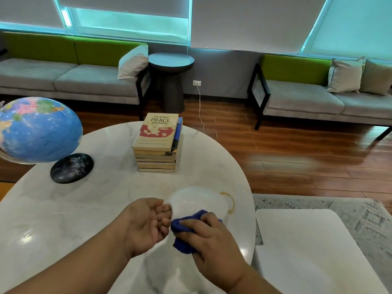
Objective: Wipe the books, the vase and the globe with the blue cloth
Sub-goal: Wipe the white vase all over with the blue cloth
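Observation:
A white vase (197, 203) with a gold rim is tilted over the near part of the marble table (84, 209), mouth to the right; it is blurred and blends with the tabletop. My left hand (146, 223) grips its left side with curled fingers. My right hand (210, 240) presses a bunched blue cloth (184, 236) against the vase's near side. A stack of several books (157, 143) stands at the table's middle, topped by a beige and red cover. The blue globe (38, 130) on a dark round base (72, 167) stands at the table's left.
A white square side table (307, 247) sits right of the marble table on a patterned rug (364, 221). Grey and green sofas (74, 79) with cushions line the far wall, with a dark round stand (170, 79) between them. A white cable (200, 107) hangs from a wall socket.

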`<state>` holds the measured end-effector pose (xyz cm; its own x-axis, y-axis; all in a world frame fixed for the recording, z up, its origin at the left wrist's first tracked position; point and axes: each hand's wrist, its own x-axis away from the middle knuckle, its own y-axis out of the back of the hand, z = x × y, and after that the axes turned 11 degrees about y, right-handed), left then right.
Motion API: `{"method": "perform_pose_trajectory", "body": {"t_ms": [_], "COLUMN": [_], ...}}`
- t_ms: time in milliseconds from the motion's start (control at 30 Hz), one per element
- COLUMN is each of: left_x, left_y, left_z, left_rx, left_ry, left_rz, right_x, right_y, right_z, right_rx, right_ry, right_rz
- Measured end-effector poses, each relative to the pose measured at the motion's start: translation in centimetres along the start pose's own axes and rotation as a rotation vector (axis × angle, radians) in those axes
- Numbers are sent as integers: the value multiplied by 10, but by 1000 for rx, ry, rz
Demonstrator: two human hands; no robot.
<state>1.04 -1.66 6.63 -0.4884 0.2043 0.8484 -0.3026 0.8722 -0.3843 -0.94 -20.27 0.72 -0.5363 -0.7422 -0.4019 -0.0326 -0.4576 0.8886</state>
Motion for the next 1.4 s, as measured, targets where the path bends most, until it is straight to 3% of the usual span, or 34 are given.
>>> {"method": "perform_pose_trajectory", "body": {"t_ms": [167,333,400,467,600,667,800,867,967,1067,1133,1233,1400], "left_x": [0,-6,-11,-18,-31,-34,-37,-36,-35,-33,-33,-33,-30], "left_y": [-3,5,9,17,34,39,46,49,58,70,76,81,96], "left_z": [1,-1,1,3,11,16,22,23,22,22,23,24,23], "left_rx": [48,115,72,25,-42,-80,-159,-226,-365,-553,-621,-654,-739], "left_ry": [71,76,48,16,-2,-21,-102,-160,-253,-350,-370,-343,-361], "left_rz": [73,57,-21,-121,-270,-308,-327,-318,-276,-274,-261,-210,-185], "right_x": [-16,11,25,33,32,24,-4,-9,-2,5,11,17,20], "right_y": [-4,-17,-25,-30,-30,-27,-17,-15,-13,-4,-3,-9,-15], "right_z": [-1,-7,-14,-24,-50,-49,-22,-22,-46,-62,-65,-62,-49], "right_rx": [28,162,121,-12,-236,-239,-288,-293,-394,-904,-1146,-1201,-1171], "right_ry": [-182,87,86,-104,-705,-723,-408,-396,-693,-1197,-1384,-1467,-1286], "right_rz": [-191,-71,-100,-172,-149,-118,22,35,-97,-172,-193,-206,-362]}}
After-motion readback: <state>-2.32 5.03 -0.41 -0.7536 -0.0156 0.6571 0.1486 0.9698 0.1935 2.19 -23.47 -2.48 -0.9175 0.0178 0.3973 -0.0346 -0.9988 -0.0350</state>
